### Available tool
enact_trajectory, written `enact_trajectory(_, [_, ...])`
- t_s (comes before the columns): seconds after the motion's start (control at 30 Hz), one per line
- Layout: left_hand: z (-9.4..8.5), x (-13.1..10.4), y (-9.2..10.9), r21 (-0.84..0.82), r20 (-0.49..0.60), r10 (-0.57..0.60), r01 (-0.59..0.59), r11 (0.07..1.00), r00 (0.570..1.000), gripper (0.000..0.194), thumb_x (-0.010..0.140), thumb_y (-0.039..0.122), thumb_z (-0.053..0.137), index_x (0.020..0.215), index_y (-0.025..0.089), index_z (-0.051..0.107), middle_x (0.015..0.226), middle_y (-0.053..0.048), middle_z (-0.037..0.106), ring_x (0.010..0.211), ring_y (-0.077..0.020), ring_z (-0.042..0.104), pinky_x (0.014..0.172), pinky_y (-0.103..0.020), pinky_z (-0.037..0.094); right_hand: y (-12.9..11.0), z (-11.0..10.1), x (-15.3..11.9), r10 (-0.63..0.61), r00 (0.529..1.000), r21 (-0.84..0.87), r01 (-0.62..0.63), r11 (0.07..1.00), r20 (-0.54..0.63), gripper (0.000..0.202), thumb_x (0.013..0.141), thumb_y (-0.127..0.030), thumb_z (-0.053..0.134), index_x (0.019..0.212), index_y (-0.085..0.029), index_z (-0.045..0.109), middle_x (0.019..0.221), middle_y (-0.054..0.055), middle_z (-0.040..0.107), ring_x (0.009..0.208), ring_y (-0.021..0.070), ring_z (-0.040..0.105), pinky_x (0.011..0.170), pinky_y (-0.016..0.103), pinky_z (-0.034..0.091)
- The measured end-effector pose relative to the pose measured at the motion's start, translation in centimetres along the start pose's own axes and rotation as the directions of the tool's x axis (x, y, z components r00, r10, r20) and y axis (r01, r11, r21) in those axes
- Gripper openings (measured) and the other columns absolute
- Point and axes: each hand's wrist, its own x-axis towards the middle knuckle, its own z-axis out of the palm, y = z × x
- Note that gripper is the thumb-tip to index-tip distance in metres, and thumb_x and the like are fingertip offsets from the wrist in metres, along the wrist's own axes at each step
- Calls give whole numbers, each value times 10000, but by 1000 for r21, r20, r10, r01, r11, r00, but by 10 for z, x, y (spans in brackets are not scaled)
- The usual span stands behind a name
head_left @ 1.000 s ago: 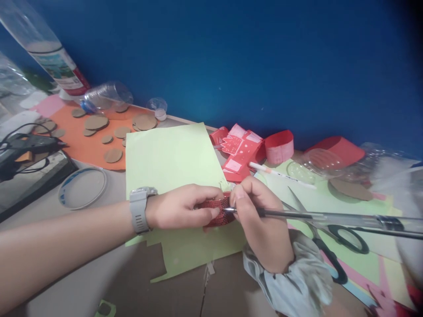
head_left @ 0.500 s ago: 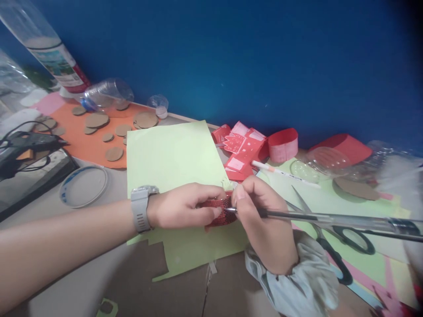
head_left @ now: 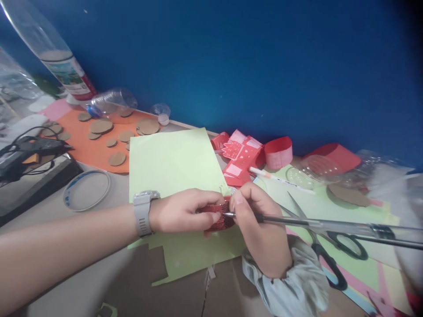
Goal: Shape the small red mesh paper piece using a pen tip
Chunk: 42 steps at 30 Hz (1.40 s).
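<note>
My left hand [head_left: 185,212], with a grey watch on the wrist, pinches a red, dark-patterned curved piece [head_left: 222,224] between thumb and fingers. My right hand [head_left: 256,215] is closed around a clear-barrelled pen [head_left: 343,226]. Its metal tip points left and meets, or nearly meets, the red piece beside my left thumb. The right fingertips are close to the piece's right end; whether they also grip it I cannot tell. Underneath both hands lies a light green paper sheet [head_left: 172,163] with a cut lower edge.
Scissors [head_left: 312,237] lie partly open at the right, beside a white marker [head_left: 280,179]. Red paper pieces [head_left: 244,152] and a red ring [head_left: 278,154] sit behind my hands. At left are cardboard discs [head_left: 102,126], a glue gun [head_left: 26,154], a white ring [head_left: 87,190] and a bottle [head_left: 71,75].
The whole view has shifted slightly, with the background sitting a little lower now. Both hands keep their hold on the red piece and the pen, and the tip stays at nearly the same spot.
</note>
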Motion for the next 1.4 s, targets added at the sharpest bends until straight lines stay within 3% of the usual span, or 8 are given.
enact_trajectory(0.37, [2, 0, -2, -39, -1, 1, -1, 999, 1000, 92, 944, 134, 436, 872, 157, 490, 774, 0, 549, 645, -108, 568, 626, -194, 493, 7, 1, 0, -34, 999, 23, 34, 999, -2, 278, 922, -225, 438, 648, -210, 394, 553, -61, 343, 491, 89, 338, 467, 222, 296])
enact_trajectory(0.77, [2, -1, -4, -36, -1, -24, 24, 999, 1000, 73, 944, 168, 457, 881, 161, 493, 777, -1, 553, 645, -117, 572, 624, -215, 500, 5, 3, 0, 20, 1000, 62, -20, 998, -6, 287, 930, -247, 434, 651, -206, 381, 557, -61, 343, 502, 92, 325, 477, 236, 292])
enact_trajectory(1.2, [3, -2, -2, -24, -5, -37, 37, 999, 999, 122, 966, 209, 442, 858, 162, 472, 774, -4, 540, 648, -114, 580, 619, -214, 509, 3, 2, 1, 24, 999, -1, -24, 1000, -25, 273, 894, -249, 463, 633, -219, 390, 568, -43, 369, 522, 108, 363, 508, 288, 318])
enact_trajectory(1.4, [3, -2, -2, -26, -3, -44, 44, 999, 999, 131, 972, 208, 430, 860, 159, 477, 760, -9, 560, 648, -123, 588, 631, -230, 514, 7, 2, 0, -8, 1000, 27, 9, 1000, -22, 288, 919, -265, 452, 643, -205, 399, 544, -61, 353, 497, 96, 336, 471, 246, 301])
